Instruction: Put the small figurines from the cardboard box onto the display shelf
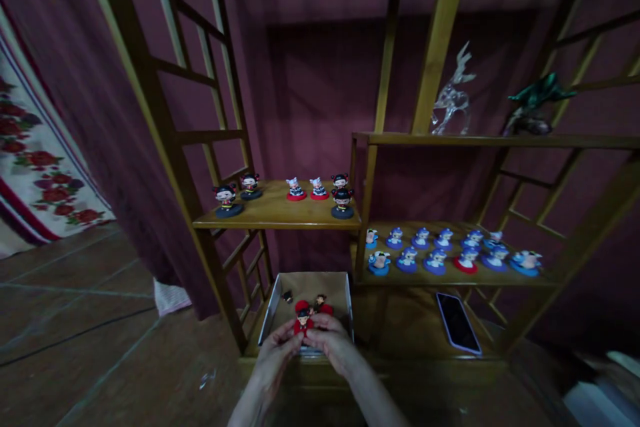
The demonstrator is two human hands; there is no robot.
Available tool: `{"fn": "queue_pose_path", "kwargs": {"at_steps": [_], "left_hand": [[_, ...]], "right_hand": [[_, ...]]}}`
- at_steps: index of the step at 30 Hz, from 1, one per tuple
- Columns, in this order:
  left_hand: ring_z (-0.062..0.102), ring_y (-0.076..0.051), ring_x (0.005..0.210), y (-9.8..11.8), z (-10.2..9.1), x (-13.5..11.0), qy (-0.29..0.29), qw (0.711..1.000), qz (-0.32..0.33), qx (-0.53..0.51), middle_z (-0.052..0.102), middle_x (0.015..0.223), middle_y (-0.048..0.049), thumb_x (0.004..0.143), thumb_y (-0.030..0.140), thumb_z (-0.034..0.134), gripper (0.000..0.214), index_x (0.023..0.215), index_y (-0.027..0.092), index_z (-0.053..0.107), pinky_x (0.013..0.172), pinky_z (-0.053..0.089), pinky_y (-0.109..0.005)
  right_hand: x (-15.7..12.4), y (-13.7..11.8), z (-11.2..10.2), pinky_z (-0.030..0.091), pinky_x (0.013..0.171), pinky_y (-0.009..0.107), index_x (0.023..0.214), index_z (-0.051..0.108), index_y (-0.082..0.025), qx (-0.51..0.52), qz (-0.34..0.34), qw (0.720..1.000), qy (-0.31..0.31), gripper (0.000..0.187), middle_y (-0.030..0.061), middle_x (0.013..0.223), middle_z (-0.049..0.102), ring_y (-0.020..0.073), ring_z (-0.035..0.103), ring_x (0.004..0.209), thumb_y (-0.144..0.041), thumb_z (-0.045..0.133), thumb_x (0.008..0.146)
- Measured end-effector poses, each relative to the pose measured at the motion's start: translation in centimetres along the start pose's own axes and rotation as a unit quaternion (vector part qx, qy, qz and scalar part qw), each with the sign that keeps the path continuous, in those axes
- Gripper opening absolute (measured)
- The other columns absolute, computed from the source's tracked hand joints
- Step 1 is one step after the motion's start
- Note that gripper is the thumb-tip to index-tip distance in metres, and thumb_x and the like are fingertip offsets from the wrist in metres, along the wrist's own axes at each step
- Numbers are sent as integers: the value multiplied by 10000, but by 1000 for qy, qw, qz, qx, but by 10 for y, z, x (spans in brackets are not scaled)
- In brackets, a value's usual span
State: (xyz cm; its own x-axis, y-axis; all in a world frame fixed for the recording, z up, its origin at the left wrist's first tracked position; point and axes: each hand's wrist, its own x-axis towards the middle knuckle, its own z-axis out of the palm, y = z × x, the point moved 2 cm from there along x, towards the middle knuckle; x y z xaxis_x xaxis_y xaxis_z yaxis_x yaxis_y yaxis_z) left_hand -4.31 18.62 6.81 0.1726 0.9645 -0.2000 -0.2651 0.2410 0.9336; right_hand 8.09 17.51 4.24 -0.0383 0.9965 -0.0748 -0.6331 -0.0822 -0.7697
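Lower centre of the frame: your left hand [277, 349] and right hand [336, 345] meet over the open cardboard box [273, 310]. The fingers curl in from either side and close together on one red figurine [303, 322], held between your fingertips just above the box's near edge. The two-sided pinch appears suited to keeping so small a piece upright.

Behind it in the box lie other red figurines [323, 307] and a small dark piece [287, 295].

Centre: a wooden shelf [280, 215] carries dark-based figurines [228, 200] and a red-based pair [307, 188], spaced out and facing forward, seemingly for display.

Right of centre: a lower shelf [425, 278] holds blue-based figurines [435, 252] in two rows, one red base among them. Below it, a phone [457, 322] lies flat, screen up.

Upper right: a glass deer [453, 99] and a green ornament [537, 101].
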Motion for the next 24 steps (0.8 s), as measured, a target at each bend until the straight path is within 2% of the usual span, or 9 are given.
{"fn": "queue_pose_path", "kwargs": {"at_steps": [3,5,10,13,19,24], "left_hand": [[622,-171,671,10,11,-23,-23,1000,-9,6,688,748,-50,388,293,812,414,771,184,698,629,457,-269],[617,-174,654,11,16,-38,-19,1000,-5,4,687,735,-48,369,295,818,432,770,188,700,606,452,-270],[598,-149,587,-2,20,-73,0,1000,7,-8,674,669,-41,374,310,825,471,809,179,699,546,418,-233],[609,-156,616,-1,22,-94,2,1000,18,-10,684,714,-53,394,309,826,501,858,176,692,563,424,-234],[632,-182,722,26,36,-138,-34,999,28,-4,695,797,-81,469,314,806,448,869,152,685,707,457,-277],[632,-191,736,45,42,-159,-53,996,57,41,692,847,-95,520,333,781,438,899,139,676,716,464,-293]], "right_hand": [[-25,-13,5,457,834,395,835,642,-175,-5,-11,1000,-6,408,36,826,668,199,644,812,-269,800,471],[-44,-19,8,459,819,386,829,642,-179,-5,-11,1000,-7,411,36,818,666,197,639,804,-277,805,464],[-88,-24,14,472,761,374,801,636,-192,-7,-14,1000,9,390,41,818,661,194,634,769,-314,803,471],[-107,-25,18,486,709,370,791,630,-202,-19,0,1000,18,415,28,794,656,195,632,731,-328,813,440],[-135,-33,32,497,692,315,856,641,-175,2,-21,1000,6,417,47,824,667,150,619,695,-403,772,532],[-152,-41,47,499,692,300,893,639,-171,33,-34,999,17,430,58,844,680,155,628,715,-417,757,560]]}}
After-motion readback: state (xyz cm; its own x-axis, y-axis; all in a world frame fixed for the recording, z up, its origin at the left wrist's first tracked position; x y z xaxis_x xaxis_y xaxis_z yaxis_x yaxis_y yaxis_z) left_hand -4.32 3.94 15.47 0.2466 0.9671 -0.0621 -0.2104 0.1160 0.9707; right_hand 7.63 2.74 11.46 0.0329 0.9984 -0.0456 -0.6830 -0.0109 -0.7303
